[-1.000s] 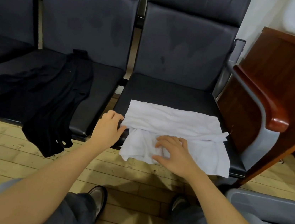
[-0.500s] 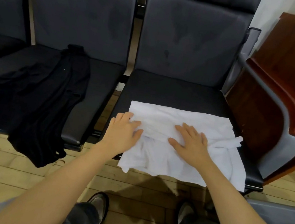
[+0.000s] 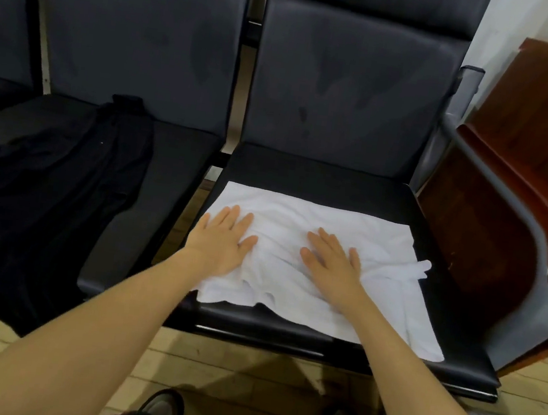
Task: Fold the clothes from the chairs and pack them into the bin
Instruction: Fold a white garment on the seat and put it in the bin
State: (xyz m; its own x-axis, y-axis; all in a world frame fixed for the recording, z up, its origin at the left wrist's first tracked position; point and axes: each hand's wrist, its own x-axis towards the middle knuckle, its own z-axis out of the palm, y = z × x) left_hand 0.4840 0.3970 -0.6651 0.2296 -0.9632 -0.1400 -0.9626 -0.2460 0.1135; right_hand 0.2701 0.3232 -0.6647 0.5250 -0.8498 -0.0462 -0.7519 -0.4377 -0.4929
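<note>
White cloth, a partly folded garment point(image 3: 323, 268), is lying on the seat of the right-hand black chair point(image 3: 321, 175), its near edge rumpled and its right corner trailing toward the front lip of the seat. The left hand point(image 3: 223, 242) is lying flat on the cloth's left edge with fingers straight and slightly fanned, palm down, part of the palm overhanging the edge of the garment. The right hand point(image 3: 333, 261) is pressing flat near the middle of the cloth, fingers straight and pointing away from the person, just left of a bunched twist of fabric point(image 3: 409, 270). Both hands are touching the white garment and are apart from each other, with a strip of wrinkled cloth showing between them. On the neighbouring chair seat point(image 3: 170, 194) to the left a black garment point(image 3: 49, 200) is sprawling unfolded, its lower end hanging over the front of the seat toward the wooden floor point(image 3: 245, 372). A grey armrest point(image 3: 496, 186) is curving beside the right chair, and a reddish-brown wooden piece of furniture point(image 3: 529, 142) is standing just beyond it. Two shoes point(image 3: 164, 411) are showing at the bottom edge. The bin cannot be clearly made out here.
</note>
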